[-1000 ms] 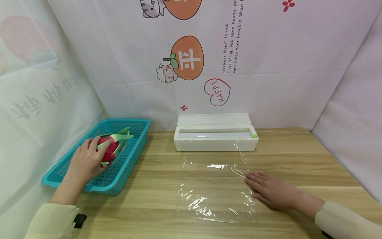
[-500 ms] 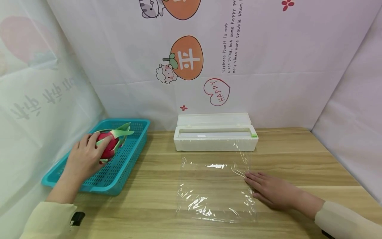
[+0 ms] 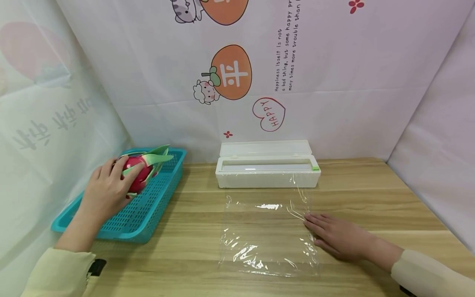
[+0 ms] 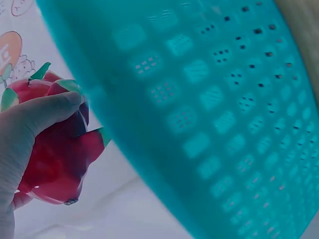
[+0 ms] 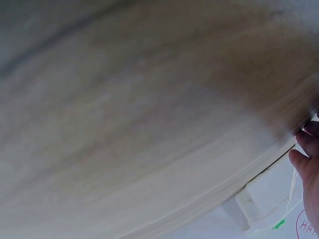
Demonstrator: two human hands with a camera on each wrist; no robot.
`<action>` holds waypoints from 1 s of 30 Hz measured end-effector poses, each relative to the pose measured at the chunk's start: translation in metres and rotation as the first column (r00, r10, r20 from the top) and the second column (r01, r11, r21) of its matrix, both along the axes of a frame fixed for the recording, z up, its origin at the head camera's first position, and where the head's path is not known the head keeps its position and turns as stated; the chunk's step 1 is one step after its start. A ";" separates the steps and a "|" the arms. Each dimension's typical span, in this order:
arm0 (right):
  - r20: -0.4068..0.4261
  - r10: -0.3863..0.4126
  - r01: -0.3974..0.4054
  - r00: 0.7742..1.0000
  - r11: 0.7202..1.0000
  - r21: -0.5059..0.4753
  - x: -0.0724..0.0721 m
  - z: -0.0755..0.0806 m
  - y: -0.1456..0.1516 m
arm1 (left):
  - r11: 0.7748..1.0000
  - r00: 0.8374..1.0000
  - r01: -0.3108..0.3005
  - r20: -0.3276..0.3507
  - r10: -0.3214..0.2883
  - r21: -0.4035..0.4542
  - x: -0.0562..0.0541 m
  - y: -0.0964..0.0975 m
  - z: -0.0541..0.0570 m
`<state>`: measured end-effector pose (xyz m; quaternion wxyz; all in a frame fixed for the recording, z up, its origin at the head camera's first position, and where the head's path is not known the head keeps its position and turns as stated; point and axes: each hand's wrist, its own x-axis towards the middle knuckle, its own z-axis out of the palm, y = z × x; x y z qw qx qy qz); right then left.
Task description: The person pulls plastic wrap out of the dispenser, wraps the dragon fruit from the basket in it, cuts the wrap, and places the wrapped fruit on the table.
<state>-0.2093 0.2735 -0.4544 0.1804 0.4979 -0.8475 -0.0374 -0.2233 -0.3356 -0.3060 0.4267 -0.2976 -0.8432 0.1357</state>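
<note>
My left hand (image 3: pixel 105 189) grips a red dragon fruit (image 3: pixel 139 187) with green leafy scales, raised over the blue-green plastic basket (image 3: pixel 157 202) on the left. In the left wrist view, the thumb lies across the fruit (image 4: pixel 60 164), which shows beside the basket wall (image 4: pixel 164 134). A sheet of clear cling film (image 3: pixel 267 231) lies on the table, drawn out from a white dispenser box (image 3: pixel 267 180). My right hand (image 3: pixel 337 235) rests palm down on the table, straight fingertips at the film's right edge. The right wrist view catches only part of that hand (image 5: pixel 311 169).
The dispenser's lid (image 3: pixel 267 147) stands raised at the back, with a green cutter slide (image 3: pixel 316 168) at its right end. White printed cloth (image 3: pixel 326 111) walls in the wooden table (image 3: pixel 371 194) at the back and both sides.
The left hand has lifted the dragon fruit slightly up and away from the basket's floor, after a small shift left. The right hand and the film have stayed put.
</note>
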 end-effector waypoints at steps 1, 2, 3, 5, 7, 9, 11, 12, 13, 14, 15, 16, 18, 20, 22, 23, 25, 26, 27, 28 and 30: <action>0.001 -0.001 0.001 1.000 1.000 0.000 0.000 0.000 0.000 | 1.000 1.000 0.003 -0.001 -0.003 -0.003 0.000 0.002 0.001; 0.001 -0.002 0.002 1.000 1.000 0.001 0.000 0.000 0.000 | 1.000 1.000 0.007 -0.002 -0.007 -0.007 0.001 0.004 0.003; 0.001 -0.003 0.003 1.000 1.000 0.001 0.000 0.000 0.000 | 1.000 1.000 0.008 -0.001 -0.008 -0.011 0.001 0.007 0.004; 0.003 -0.003 0.003 1.000 1.000 0.000 0.001 0.001 0.000 | 1.000 1.000 0.011 0.001 -0.011 -0.015 0.002 0.011 0.007; 0.004 -0.002 0.002 1.000 1.000 -0.001 0.001 0.001 0.000 | 1.000 1.000 0.021 0.002 -0.021 -0.017 0.003 0.017 0.009; 0.001 0.001 -0.001 1.000 1.000 -0.003 0.001 0.002 0.000 | 0.999 0.999 0.032 0.003 -0.032 -0.021 0.004 0.023 0.010; -0.001 0.004 -0.004 1.000 1.000 -0.007 0.001 0.002 -0.001 | 0.998 0.999 0.050 -0.002 -0.050 -0.026 0.004 0.029 0.011; -0.002 0.006 -0.006 1.000 1.000 -0.007 0.001 0.002 -0.001 | 0.998 0.998 0.059 -0.005 -0.060 -0.029 0.004 0.031 0.012; -0.003 0.007 -0.007 1.000 1.000 -0.008 0.001 0.002 -0.001 | 0.997 0.998 0.067 -0.007 -0.067 -0.033 0.004 0.034 0.012; -0.003 0.009 -0.009 1.000 1.000 -0.009 0.001 0.002 -0.001 | 0.997 0.997 0.075 -0.009 -0.076 -0.036 0.003 0.037 0.012; -0.003 0.010 -0.010 1.000 1.000 -0.010 0.001 0.002 -0.001 | 0.996 0.996 0.084 -0.012 -0.085 -0.038 0.003 0.040 0.013; -0.003 0.012 -0.012 1.000 1.000 -0.009 0.001 0.002 -0.001 | 0.995 0.996 0.092 -0.013 -0.092 -0.040 0.003 0.043 0.013; -0.002 0.016 -0.016 1.000 1.000 -0.010 0.000 0.002 -0.001 | 0.993 0.994 0.108 -0.013 -0.108 -0.047 0.003 0.048 0.013; -0.004 0.021 -0.021 1.000 1.000 -0.013 0.000 0.002 -0.001 | 0.991 0.992 0.123 -0.010 -0.124 -0.058 0.003 0.053 0.013; -0.010 0.025 -0.026 1.000 1.000 -0.014 0.000 0.002 -0.001 | 0.987 0.990 0.142 -0.004 -0.143 -0.070 0.003 0.059 0.013; -0.013 0.027 -0.027 1.000 1.000 -0.015 0.000 0.002 -0.001 | 0.985 0.988 0.153 -0.003 -0.154 -0.076 0.003 0.062 0.013; -0.017 0.027 -0.027 0.999 1.000 -0.013 -0.001 0.002 -0.001 | 0.981 0.985 0.171 0.005 -0.171 -0.087 0.004 0.068 0.013; -0.017 0.027 -0.027 1.000 1.000 -0.012 -0.001 0.002 -0.001 | 0.980 0.984 0.178 0.010 -0.178 -0.093 0.004 0.071 0.013; -0.015 0.026 -0.026 1.000 1.000 -0.011 0.000 0.002 -0.001 | 0.977 0.982 0.188 0.010 -0.188 -0.095 0.005 0.075 0.013; -0.012 0.026 -0.026 1.000 1.000 -0.011 0.000 0.002 -0.001 | 0.976 0.981 0.195 0.014 -0.195 -0.099 0.005 0.079 0.013; -0.011 0.025 -0.025 1.000 1.000 -0.010 0.000 0.002 -0.002 | 0.972 0.978 0.209 0.018 -0.208 -0.105 0.006 0.086 0.013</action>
